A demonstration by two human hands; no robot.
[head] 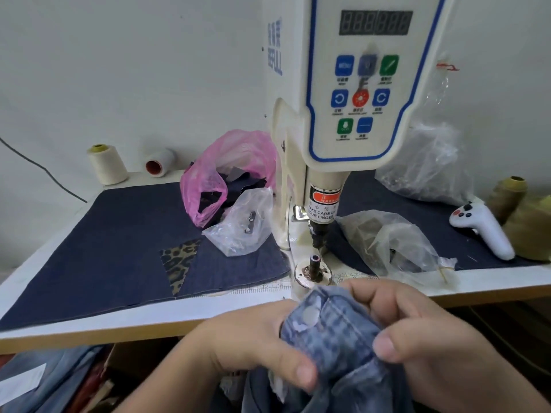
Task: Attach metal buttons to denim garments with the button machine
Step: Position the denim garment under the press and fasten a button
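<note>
A light blue denim garment [337, 326] is bunched up in front of the table edge, with a pale round mark on its waistband. My left hand [256, 344] grips it from the left, thumb on the cloth. My right hand [417, 332] grips it from the right, fingers curled over the top. The white button machine [351, 84] stands right behind, its control panel facing me. Its lower die post [314, 263] sits bare on a round base, a little beyond the garment. The punch head [320, 231] hangs above the post.
A dark denim mat [119, 248] covers the table. A pink bag [226, 171] and a clear bag [241, 225] lie left of the machine, another clear bag [393, 242] right. A white handheld controller [483, 228] and thread cones [107, 163] sit at the edges.
</note>
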